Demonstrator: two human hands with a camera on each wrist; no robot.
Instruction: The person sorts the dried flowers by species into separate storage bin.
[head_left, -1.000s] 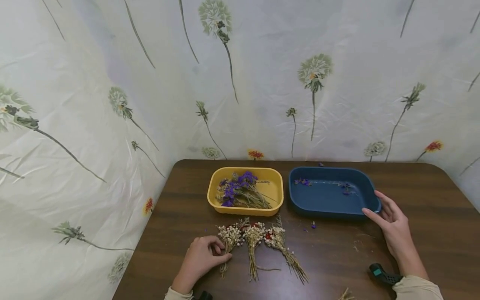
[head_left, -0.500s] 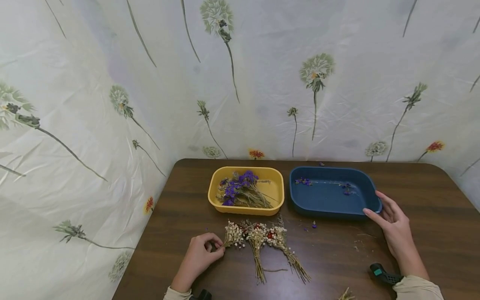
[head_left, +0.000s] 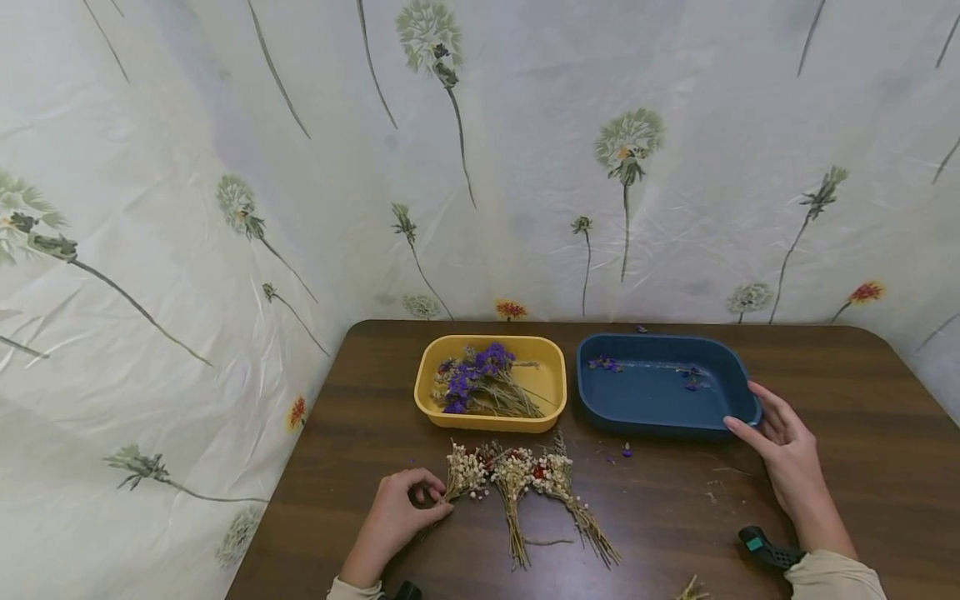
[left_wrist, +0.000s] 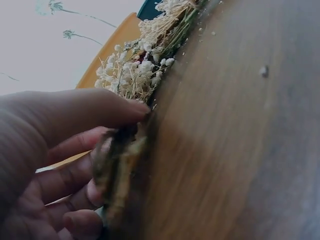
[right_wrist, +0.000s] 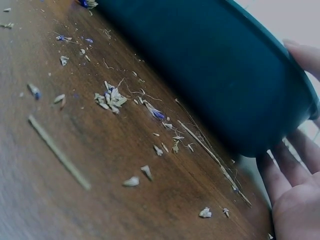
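My left hand [head_left: 397, 521] pinches the stems of the leftmost dried flower bunch [head_left: 467, 471], thumb and index finger together on them. In the left wrist view its white blossoms [left_wrist: 132, 75] spread out beyond the fingertips, and the stems are blurred. Close beside it lie a middle bunch [head_left: 513, 479] and a right-hand bunch [head_left: 553, 477], heads in a row, with white and red flowers. At the far right my right hand [head_left: 791, 467] grips the near right corner of a blue tray [head_left: 652, 404], thumb on the rim. Small purple flower bits lie inside it.
A yellow tray [head_left: 491, 423] holding purple dried flowers stands left of the blue one. Petals and stem bits [right_wrist: 110, 97] litter the brown table [head_left: 675, 517]. More stems [head_left: 692, 590] show at the bottom edge. A patterned sheet [head_left: 525, 167] hangs behind.
The leftmost bunch has shifted right and its stems have swung toward my left hand, bringing its head against the middle one. My right hand stays on the blue tray.
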